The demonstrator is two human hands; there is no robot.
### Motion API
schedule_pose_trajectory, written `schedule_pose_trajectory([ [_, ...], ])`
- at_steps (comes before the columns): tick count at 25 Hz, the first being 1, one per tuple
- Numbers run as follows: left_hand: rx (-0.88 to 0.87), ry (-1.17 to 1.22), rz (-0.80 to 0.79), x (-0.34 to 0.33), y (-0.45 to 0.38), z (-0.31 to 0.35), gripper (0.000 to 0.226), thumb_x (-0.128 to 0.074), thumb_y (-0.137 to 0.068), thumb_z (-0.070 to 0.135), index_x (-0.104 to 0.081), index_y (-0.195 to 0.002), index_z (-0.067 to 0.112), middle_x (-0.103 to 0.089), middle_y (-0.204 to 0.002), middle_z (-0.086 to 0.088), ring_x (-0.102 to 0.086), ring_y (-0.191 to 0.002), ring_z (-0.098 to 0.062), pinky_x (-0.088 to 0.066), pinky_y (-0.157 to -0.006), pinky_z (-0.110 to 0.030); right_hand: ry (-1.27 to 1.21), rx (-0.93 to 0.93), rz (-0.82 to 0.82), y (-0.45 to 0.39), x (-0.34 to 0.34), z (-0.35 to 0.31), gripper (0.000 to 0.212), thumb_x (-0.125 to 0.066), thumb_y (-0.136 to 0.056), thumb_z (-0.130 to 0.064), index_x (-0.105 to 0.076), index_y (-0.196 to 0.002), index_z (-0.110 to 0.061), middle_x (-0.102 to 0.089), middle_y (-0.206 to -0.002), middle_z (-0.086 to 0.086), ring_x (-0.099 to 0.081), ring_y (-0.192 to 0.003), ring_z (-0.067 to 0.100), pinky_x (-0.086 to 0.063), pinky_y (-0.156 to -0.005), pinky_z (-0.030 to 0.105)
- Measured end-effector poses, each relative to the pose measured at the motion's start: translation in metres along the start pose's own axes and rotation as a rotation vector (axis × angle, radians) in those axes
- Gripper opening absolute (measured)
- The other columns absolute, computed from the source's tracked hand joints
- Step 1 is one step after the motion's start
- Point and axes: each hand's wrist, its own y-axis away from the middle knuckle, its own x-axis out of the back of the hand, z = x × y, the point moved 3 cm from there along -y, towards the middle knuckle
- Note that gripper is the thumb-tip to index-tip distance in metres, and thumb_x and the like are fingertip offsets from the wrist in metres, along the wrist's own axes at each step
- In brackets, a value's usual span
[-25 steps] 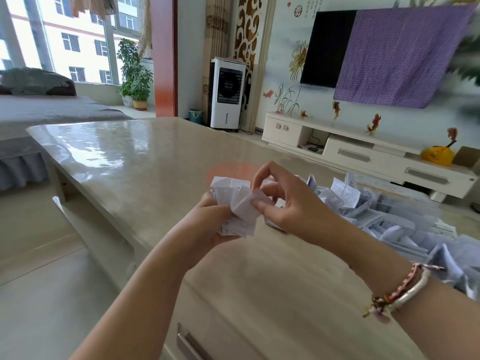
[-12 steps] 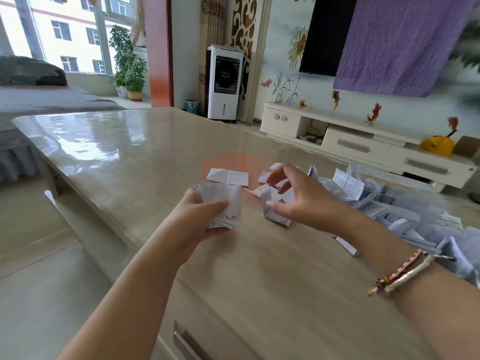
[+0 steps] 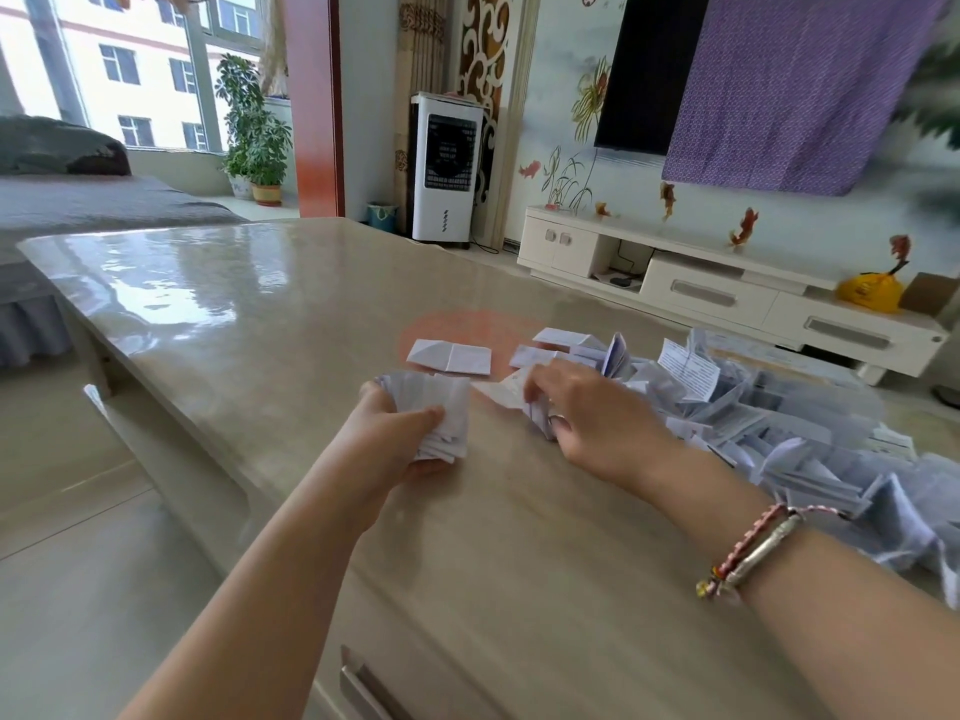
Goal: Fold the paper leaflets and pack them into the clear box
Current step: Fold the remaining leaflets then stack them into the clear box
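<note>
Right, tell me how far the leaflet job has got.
Done: a stack of folded leaflets sits gripped in the left hand. In hand: the right hand picks at another leaflet on the table. Left: the big loose pile is unpacked, and no clear box is in view.

Right hand (image 3: 587,407) lowered onto the loose leaflets (image 3: 540,407).

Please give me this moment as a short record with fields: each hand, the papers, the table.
left hand: grips a stack of folded leaflets
right hand: picking up a leaflet at the pile's edge
loose pile: unsorted leaflets, on the right
single leaflet: lies flat, apart from both hands
table: glossy beige top
clear box: not in view
</note>
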Motion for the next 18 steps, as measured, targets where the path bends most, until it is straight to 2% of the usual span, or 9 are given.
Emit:
schedule_pose_trajectory([
  [2,0.005,-0.005,0.023,-0.002,0.002,0.002,0.041,-0.059,-0.09,0.006,-0.042,-0.128,0.01,-0.06,-0.118,-0.02,-0.066,-0.099,-0.031,-0.058,-0.065,-0.034,0.028,-0.07,0.09,0.0,0.005,0.007,0.01,-0.06,-0.085,-0.011,-0.057,-0.088,-0.019,-0.052,-0.088,-0.009,-0.052,-0.094,0.018,-0.047,-0.082,0.041],
  [4,-0.001,-0.013,0.047,-0.004,0.006,0.004,0.041,-0.058,-0.091,0.005,-0.04,-0.127,0.009,-0.059,-0.117,-0.02,-0.065,-0.097,-0.031,-0.058,-0.066,-0.036,-0.066,-0.14,0.151,0.001,0.011,0.012,0.009,-0.072,-0.082,-0.021,-0.063,-0.081,-0.024,-0.047,-0.085,-0.01,-0.045,-0.09,0.012,-0.041,-0.085,0.029],
  [6,-0.015,-0.02,0.066,-0.006,0.009,0.007,0.04,-0.057,-0.092,0.005,-0.038,-0.126,0.008,-0.057,-0.116,-0.019,-0.065,-0.094,-0.03,-0.058,-0.066,-0.037,-0.36,-0.192,0.178,0.001,0.02,0.008,0.011,-0.077,-0.079,-0.024,-0.066,-0.078,-0.025,-0.055,-0.092,-0.008,-0.045,-0.09,0.01,-0.035,-0.076,0.02],
  [9,-0.025,-0.021,0.062,-0.007,0.009,0.007,0.037,-0.056,-0.092,0.005,-0.039,-0.124,0.009,-0.059,-0.116,-0.02,-0.066,-0.096,-0.03,-0.059,-0.072,-0.04,-0.901,-0.154,0.164,-0.004,0.03,-0.014,0.008,-0.073,-0.082,-0.014,-0.068,-0.078,-0.018,-0.068,-0.083,0.0,-0.059,-0.075,0.005,-0.043,-0.067,0.019],
  [10,-0.022,-0.009,0.031,-0.008,0.011,0.006,0.037,-0.055,-0.091,0.004,-0.041,-0.125,0.01,-0.061,-0.115,-0.02,-0.067,-0.096,-0.03,-0.059,-0.073,-0.039,-0.9,-0.122,0.201,-0.006,0.029,-0.024,0.007,-0.073,-0.082,-0.011,-0.068,-0.078,-0.014,-0.068,-0.078,0.001,-0.057,-0.065,0.0,-0.041,-0.06,0.013],
  [12,-0.016,0.059,-0.039,-0.009,0.013,0.006,0.035,-0.054,-0.092,0.005,-0.046,-0.126,0.01,-0.065,-0.113,-0.018,-0.069,-0.094,-0.027,-0.06,-0.072,-0.035,-0.652,-0.051,0.331,-0.009,0.023,-0.041,0.006,-0.074,-0.082,-0.012,-0.069,-0.079,-0.01,-0.068,-0.075,-0.001,-0.056,-0.059,-0.001,-0.039,-0.053,0.01],
  [13,-0.022,0.096,-0.061,-0.009,0.015,0.007,0.031,-0.053,-0.093,0.006,-0.049,-0.123,0.009,-0.066,-0.111,-0.017,-0.069,-0.092,-0.025,-0.06,-0.072,-0.034,-0.481,0.006,0.393,-0.009,0.017,-0.048,0.006,-0.074,-0.082,-0.015,-0.07,-0.079,-0.011,-0.067,-0.077,-0.002,-0.057,-0.064,0.002,-0.042,-0.057,0.013],
  [15,-0.038,0.175,-0.066,-0.005,0.015,0.009,0.018,-0.047,-0.097,0.007,-0.058,-0.111,0.008,-0.069,-0.099,-0.013,-0.069,-0.082,-0.021,-0.059,-0.073,-0.035,-0.228,0.137,0.447,-0.012,0.0,-0.059,0.005,-0.072,-0.081,-0.018,-0.071,-0.081,-0.014,-0.068,-0.081,-0.002,-0.06,-0.078,0.013,-0.05,-0.067,0.033],
  [18,-0.011,0.296,-0.02,0.006,0.01,0.012,0.024,-0.045,-0.1,0.019,-0.06,-0.107,0.002,-0.069,-0.091,-0.019,-0.07,-0.076,-0.024,-0.06,-0.065,-0.035,-0.269,0.176,0.342,-0.019,-0.016,-0.065,0.016,-0.065,-0.086,-0.023,-0.075,-0.096,-0.016,-0.072,-0.095,-0.004,-0.063,-0.092,0.017,-0.052,-0.079,0.039],
])
